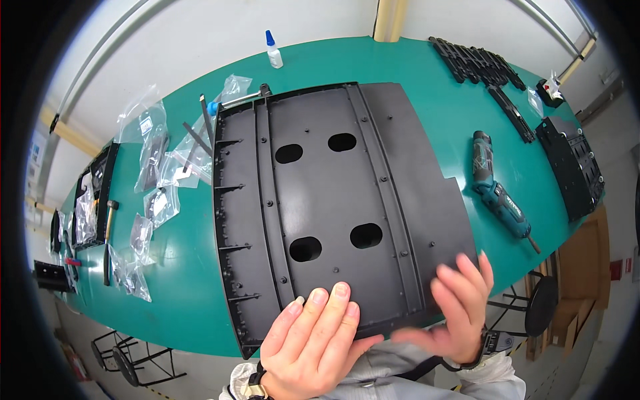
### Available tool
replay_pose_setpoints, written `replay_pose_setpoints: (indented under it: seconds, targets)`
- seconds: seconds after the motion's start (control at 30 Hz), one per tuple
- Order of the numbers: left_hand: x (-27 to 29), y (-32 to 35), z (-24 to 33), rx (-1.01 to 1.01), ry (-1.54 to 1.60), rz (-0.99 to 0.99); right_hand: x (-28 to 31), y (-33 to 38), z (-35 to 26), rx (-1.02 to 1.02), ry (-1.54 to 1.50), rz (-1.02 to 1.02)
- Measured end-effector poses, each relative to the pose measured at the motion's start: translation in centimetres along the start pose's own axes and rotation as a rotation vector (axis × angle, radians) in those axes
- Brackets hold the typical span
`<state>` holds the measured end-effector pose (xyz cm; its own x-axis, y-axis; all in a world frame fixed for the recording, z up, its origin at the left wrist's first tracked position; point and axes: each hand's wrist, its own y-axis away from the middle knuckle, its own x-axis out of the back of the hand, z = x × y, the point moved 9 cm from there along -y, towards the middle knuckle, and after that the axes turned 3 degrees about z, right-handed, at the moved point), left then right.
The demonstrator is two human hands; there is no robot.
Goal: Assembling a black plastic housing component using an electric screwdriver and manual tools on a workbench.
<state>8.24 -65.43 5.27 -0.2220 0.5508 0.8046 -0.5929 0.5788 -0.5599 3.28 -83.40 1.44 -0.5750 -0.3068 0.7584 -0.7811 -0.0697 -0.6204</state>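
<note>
A large black panel (327,193) with four-sided outline, ribs and several oval holes lies on the green table. My left hand (313,340) rests on its near edge, fingers stretched out flat against the surface and holding nothing. Over the near right corner, my right hand (460,307) is raised with its fingers apart, slightly blurred; nothing shows in it. Two long raised strips with small screws or studs run along the panel from near to far. Past its far left corner, a blue-handled screwdriver (227,102) lies partly hidden by the panel.
Right of the panel lies a teal cordless screwdriver (501,193). Black rails (473,60) and a black box-shaped part (571,167) sit farther right. Plastic bags (155,153), a hammer (109,243) and a black tray (97,193) are at left. A blue-capped bottle (273,51) stands at the back.
</note>
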Motion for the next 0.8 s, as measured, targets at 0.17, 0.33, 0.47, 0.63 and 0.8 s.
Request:
replay_pose_setpoints:
  seconds: [0.17, 0.33, 0.47, 0.63, 0.8]
  targets:
    - [0.1, -0.6, 0.3, -0.029, -0.029, -0.042, 2.2, 6.0, -0.7, -0.148, -0.574, 0.185]
    - [-1.0, 0.2, 0.3, 0.016, -0.114, -0.069, -3.9, 6.5, 0.4, -1.003, -1.081, -0.168]
    - [-1.0, 0.1, 0.5, 0.03, -0.1, -0.046, -5.5, 6.0, -0.2, -1.29, -1.374, -0.283]
    - [0.2, -0.8, 0.3, 0.04, 0.016, -0.003, -6.5, 7.3, -0.4, -1.445, -1.539, -0.183]
    - [0.2, -0.9, 0.4, 0.039, 0.019, 0.004, -6.4, 7.9, -0.4, -1.428, -1.46, -0.107]
